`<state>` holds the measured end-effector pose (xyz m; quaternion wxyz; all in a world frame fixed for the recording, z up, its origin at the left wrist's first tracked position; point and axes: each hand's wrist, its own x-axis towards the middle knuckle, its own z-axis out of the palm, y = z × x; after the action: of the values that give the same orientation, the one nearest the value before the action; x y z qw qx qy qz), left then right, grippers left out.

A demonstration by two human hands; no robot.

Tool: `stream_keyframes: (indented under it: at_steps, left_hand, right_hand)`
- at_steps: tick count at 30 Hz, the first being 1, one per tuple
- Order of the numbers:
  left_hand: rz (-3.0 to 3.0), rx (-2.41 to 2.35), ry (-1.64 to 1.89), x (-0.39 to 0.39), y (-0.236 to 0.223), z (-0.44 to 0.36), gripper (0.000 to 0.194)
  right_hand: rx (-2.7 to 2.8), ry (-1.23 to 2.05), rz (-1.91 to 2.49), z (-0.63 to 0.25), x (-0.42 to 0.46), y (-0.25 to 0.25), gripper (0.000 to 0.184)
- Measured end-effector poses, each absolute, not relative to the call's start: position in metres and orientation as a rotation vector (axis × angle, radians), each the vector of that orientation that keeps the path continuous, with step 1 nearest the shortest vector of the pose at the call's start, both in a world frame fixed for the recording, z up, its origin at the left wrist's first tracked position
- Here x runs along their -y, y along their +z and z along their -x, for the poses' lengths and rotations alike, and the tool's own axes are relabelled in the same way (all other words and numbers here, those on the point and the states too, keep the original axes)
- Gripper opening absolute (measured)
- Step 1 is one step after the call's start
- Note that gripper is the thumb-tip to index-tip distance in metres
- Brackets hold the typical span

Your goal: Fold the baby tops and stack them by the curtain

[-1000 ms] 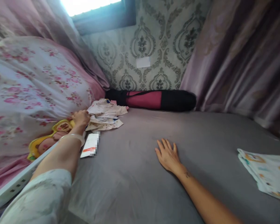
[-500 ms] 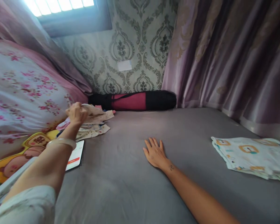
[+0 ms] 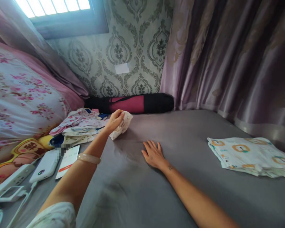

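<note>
My left hand point(image 3: 116, 120) is closed on a small off-white patterned piece of clothing point(image 3: 122, 125), which hangs crumpled over the bed. Its exact kind cannot be made out. To its left lies a heap of small clothes point(image 3: 79, 122), some with pink prints. My right hand point(image 3: 154, 154) rests flat on the grey sheet point(image 3: 137, 183), fingers spread, holding nothing. At the right lies a folded white cloth point(image 3: 249, 155) with orange and green prints.
On the left lie a phone point(image 3: 67, 161), a white power bank point(image 3: 44, 166), a power strip point(image 3: 16, 177) with cables and a yellow plush cushion point(image 3: 28, 150). A black and red long bag point(image 3: 130, 104) lies along the wall. Curtains point(image 3: 204, 63) hang at the right.
My left hand has moved right from the heap, carrying the off-white piece of clothing. My right hand stays flat on the sheet. The view has shifted slightly.
</note>
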<state>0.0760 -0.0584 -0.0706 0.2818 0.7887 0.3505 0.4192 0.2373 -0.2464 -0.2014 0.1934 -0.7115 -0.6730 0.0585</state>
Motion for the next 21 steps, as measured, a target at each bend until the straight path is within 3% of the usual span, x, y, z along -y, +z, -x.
stream_keyframes:
  at_steps: [10, 16, 21]
  left_hand:
    - [-2.115, -0.521, 0.504, 0.152, -0.071, -0.114, 0.031]
    - [-2.011, -0.465, 0.544, 0.157, -0.065, -0.115, 0.034]
    - [-1.9, -0.535, 0.609, 0.136, -0.077, -0.106, 0.03]
  right_hand:
    - [1.536, 0.338, 1.454, -0.269, 0.223, -0.187, 0.056]
    - [1.525, 0.529, 1.322, -0.293, 0.221, -0.187, 0.034]
    - [1.38, 0.454, 1.444, -0.331, 0.236, -0.152, 0.027]
